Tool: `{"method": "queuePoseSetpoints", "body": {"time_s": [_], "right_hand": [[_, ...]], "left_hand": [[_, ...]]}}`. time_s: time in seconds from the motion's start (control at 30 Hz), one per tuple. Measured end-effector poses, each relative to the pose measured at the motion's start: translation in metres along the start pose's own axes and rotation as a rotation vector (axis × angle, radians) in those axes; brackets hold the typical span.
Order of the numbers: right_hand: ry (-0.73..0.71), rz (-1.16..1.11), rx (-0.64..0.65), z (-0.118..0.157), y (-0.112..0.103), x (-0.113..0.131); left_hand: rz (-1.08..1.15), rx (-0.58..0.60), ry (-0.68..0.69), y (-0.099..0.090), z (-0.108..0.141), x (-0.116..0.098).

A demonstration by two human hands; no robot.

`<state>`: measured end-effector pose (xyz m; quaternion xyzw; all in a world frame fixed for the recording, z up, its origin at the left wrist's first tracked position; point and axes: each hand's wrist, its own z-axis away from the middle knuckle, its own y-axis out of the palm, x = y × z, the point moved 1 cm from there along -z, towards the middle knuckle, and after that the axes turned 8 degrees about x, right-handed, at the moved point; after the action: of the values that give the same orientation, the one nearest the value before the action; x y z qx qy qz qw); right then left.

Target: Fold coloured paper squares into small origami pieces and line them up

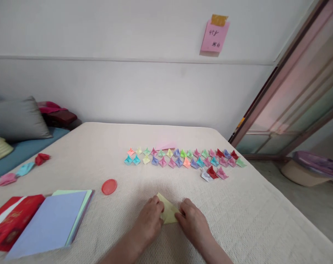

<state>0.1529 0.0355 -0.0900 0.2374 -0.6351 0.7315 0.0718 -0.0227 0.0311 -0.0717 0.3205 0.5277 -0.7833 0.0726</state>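
Note:
A pale yellow sheet of folded paper point(169, 212) lies on the cloth-covered table in front of me, its visible part roughly triangular. My left hand point(151, 216) presses its curled fingers on the paper's left side and hides that edge. At the right corner, my right hand point(192, 218) pinches the paper between thumb and bent fingers. Beyond the hands stand rows of small folded paper boats point(178, 162) in many colours. A shorter group with a white paper boat point(206, 175) and a dark red one sits nearer to me.
A red round lid point(109, 187) lies left of my hands. Further left are a stack of coloured paper point(54, 220) and a red packet point(14, 220). Several crumpled-looking paper pieces point(25, 169) rest near the left edge. A wall bounds the table's far side.

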Motion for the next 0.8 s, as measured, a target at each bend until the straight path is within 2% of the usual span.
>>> {"method": "queuePoseSetpoints", "body": {"time_s": [0.43,0.8], "right_hand": [[0.015,0.042,0.020,0.001,-0.004,0.001],[0.073,0.165,0.042,0.000,-0.011,0.005]], "left_hand": [[0.021,0.014,-0.042,-0.001,-0.006,0.002],[0.002,-0.061,-0.071,0.009,-0.008,0.001]]}}
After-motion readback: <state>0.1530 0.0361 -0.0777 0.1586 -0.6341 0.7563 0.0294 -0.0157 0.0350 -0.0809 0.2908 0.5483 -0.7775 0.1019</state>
